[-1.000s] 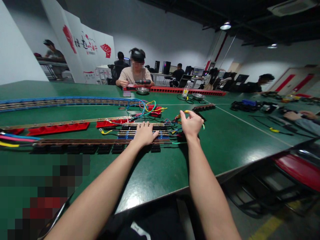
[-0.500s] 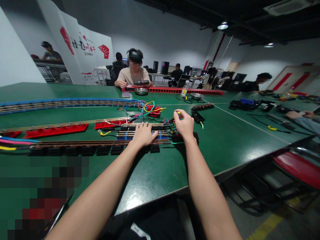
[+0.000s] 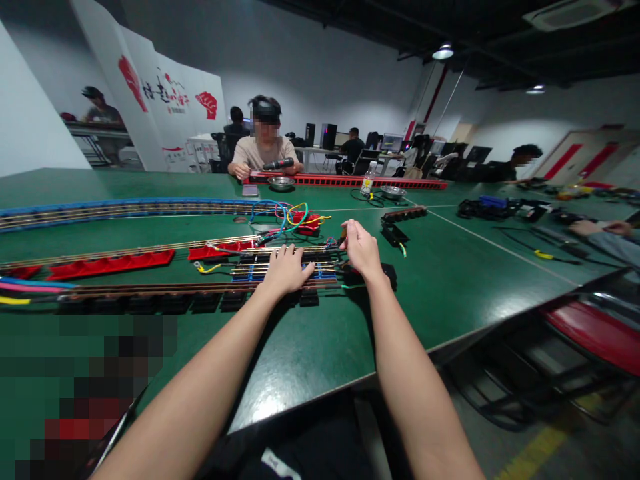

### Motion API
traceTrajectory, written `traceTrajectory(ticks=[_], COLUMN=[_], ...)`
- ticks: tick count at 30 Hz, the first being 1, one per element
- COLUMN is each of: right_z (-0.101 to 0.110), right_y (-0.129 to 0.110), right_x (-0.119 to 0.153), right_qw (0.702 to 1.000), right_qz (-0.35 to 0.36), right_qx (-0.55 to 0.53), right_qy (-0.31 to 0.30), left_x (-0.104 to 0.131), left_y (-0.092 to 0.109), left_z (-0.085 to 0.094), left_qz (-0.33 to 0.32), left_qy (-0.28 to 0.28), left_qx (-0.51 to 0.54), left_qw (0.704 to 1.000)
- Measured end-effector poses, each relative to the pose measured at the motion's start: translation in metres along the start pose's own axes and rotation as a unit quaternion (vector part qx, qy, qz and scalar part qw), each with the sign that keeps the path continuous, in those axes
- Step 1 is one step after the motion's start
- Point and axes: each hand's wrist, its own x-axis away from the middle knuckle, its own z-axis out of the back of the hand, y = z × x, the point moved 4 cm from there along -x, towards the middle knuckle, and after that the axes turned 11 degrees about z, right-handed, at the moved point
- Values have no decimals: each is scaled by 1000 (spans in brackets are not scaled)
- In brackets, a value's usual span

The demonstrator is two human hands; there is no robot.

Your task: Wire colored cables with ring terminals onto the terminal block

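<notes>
My left hand (image 3: pixel 286 268) lies flat with its fingers spread over a set of metal conductor rails (image 3: pixel 250 269) in black and blue plastic holders. Just right of the rails' ends, my right hand (image 3: pixel 362 248) is closed, fingers bent together around a small dark piece with an orange-yellow part. Most of that piece is hidden by the fingers, so its kind cannot be told. Below the right wrist a black object (image 3: pixel 389 275) shows in part. Thin wires end near the right hand. A yellow wire with a ring terminal (image 3: pixel 209 269) lies left of my left hand.
Red holders (image 3: pixel 113 265) and a curved blue rail (image 3: pixel 125 207) stretch left. Looped coloured wires (image 3: pixel 287 217) lie behind. Farther back are a metal bowl (image 3: pixel 281 183), a bottle (image 3: pixel 367 180) and a seated person (image 3: pixel 265 150). A short rail piece (image 3: pixel 405 215) lies right.
My right hand has turned and shifted slightly left, its fingers closing further over the small piece. My left hand stays on the rails.
</notes>
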Motion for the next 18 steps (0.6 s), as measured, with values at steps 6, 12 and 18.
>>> traceTrajectory(ticks=[6, 12, 18], right_z=[0, -12, -17], right_y=[-8, -20, -23], right_x=[2, 6, 5], right_qw=[997, 989, 988], right_qz=[-8, -8, -3], right_qx=[75, 139, 133], right_qy=[-4, -54, -76], left_x=[0, -1, -1], left_y=[0, 0, 0], left_z=[0, -2, -2], left_qz=[3, 2, 3], left_qy=[-7, -3, -6], left_qx=[1, 1, 6], left_qw=[1000, 1000, 1000])
